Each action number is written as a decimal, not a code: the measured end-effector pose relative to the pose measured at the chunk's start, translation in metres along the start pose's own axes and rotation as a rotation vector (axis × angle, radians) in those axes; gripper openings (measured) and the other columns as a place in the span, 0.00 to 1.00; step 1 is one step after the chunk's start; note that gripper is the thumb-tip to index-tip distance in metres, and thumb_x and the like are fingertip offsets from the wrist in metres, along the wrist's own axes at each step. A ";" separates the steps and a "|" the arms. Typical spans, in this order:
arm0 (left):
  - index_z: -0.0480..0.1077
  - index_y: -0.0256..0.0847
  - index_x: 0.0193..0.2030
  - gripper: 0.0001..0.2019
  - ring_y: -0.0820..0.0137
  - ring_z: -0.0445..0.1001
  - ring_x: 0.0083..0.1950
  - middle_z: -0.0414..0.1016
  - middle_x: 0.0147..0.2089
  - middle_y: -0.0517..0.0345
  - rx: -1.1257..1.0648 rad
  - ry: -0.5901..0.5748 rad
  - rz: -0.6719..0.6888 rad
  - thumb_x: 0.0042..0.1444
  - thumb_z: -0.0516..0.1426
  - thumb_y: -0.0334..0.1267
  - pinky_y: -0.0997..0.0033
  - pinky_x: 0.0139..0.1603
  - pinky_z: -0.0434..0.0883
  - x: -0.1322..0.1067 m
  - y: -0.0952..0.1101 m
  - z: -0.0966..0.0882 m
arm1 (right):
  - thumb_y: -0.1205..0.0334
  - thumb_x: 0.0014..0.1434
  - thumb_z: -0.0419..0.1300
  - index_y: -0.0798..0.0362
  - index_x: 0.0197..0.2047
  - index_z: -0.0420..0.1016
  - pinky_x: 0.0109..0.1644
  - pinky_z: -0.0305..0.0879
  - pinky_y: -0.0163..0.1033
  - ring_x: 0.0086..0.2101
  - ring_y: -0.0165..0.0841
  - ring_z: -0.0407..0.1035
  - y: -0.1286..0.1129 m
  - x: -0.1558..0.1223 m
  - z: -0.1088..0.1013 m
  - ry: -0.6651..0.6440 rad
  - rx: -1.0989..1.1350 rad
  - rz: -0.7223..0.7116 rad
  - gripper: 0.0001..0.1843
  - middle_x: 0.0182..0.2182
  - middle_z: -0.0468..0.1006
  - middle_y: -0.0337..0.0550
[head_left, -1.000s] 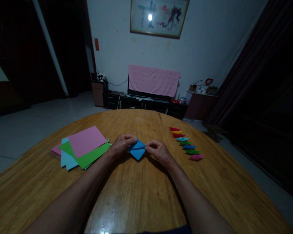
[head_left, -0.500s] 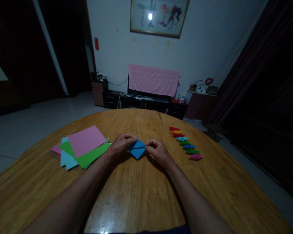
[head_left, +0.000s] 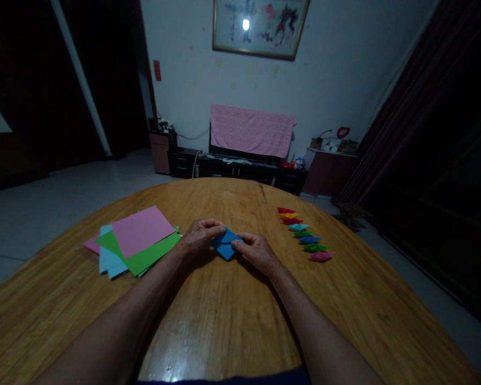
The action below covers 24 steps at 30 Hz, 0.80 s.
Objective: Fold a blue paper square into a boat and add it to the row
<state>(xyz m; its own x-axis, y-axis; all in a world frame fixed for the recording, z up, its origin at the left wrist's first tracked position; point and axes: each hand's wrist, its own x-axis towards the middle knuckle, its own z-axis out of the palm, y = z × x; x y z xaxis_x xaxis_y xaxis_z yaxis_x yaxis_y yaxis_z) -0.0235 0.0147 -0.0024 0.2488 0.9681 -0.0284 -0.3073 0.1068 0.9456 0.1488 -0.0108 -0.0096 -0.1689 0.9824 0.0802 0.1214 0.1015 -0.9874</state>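
Observation:
Between my hands is a folded blue paper [head_left: 226, 251], roughly diamond-shaped, with a dark crease line across its middle. My left hand [head_left: 202, 235] pinches its upper left edge, thumb on top. At the right corner my right hand [head_left: 257, 250] grips the paper, its thumb lying over the front near the crease and its fingers behind. The fingertips behind the paper are hidden.
On the left of the round wooden table [head_left: 220, 321] lies a stack of coloured paper sheets [head_left: 144, 231], pink, green and light blue. A row of several small folded paper boats [head_left: 310, 240] in various colours runs along the right side.
My right thumb has moved left over the front of the blue paper, from its right corner toward the crease. The left hand keeps its hold almost unmoved.

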 end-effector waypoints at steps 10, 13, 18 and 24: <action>0.70 0.38 0.27 0.09 0.75 0.66 0.23 0.67 0.22 0.63 0.110 0.025 0.023 0.43 0.64 0.39 0.75 0.23 0.63 0.004 -0.001 -0.003 | 0.56 0.50 0.63 0.56 0.39 0.81 0.29 0.58 0.32 0.25 0.26 0.65 0.009 0.005 -0.001 -0.044 0.009 -0.045 0.15 0.27 0.78 0.39; 0.71 0.38 0.28 0.10 0.74 0.66 0.24 0.68 0.23 0.63 0.076 0.031 0.025 0.42 0.65 0.40 0.74 0.24 0.64 0.005 -0.002 -0.005 | 0.55 0.49 0.63 0.56 0.38 0.81 0.26 0.54 0.32 0.21 0.25 0.61 0.008 0.005 -0.001 -0.026 0.028 0.002 0.15 0.24 0.76 0.38; 0.71 0.38 0.28 0.10 0.74 0.66 0.24 0.67 0.22 0.63 0.070 0.024 0.026 0.41 0.66 0.40 0.74 0.24 0.65 0.002 0.002 -0.002 | 0.54 0.47 0.65 0.56 0.38 0.79 0.24 0.52 0.32 0.20 0.25 0.60 0.006 0.003 0.003 0.015 0.153 0.061 0.17 0.21 0.73 0.37; 0.71 0.38 0.29 0.10 0.74 0.66 0.24 0.67 0.23 0.62 0.066 0.036 0.055 0.43 0.65 0.40 0.75 0.24 0.63 -0.001 0.006 0.002 | 0.56 0.43 0.68 0.55 0.40 0.76 0.27 0.57 0.32 0.22 0.26 0.65 0.006 0.004 0.007 0.094 0.309 0.056 0.20 0.26 0.76 0.38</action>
<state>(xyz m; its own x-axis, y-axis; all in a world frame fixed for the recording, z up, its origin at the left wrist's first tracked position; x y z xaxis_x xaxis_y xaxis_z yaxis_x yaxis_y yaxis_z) -0.0242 0.0139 0.0042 0.1998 0.9797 0.0140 -0.2584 0.0389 0.9653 0.1422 -0.0078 -0.0166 -0.0777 0.9967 0.0228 -0.1771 0.0087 -0.9842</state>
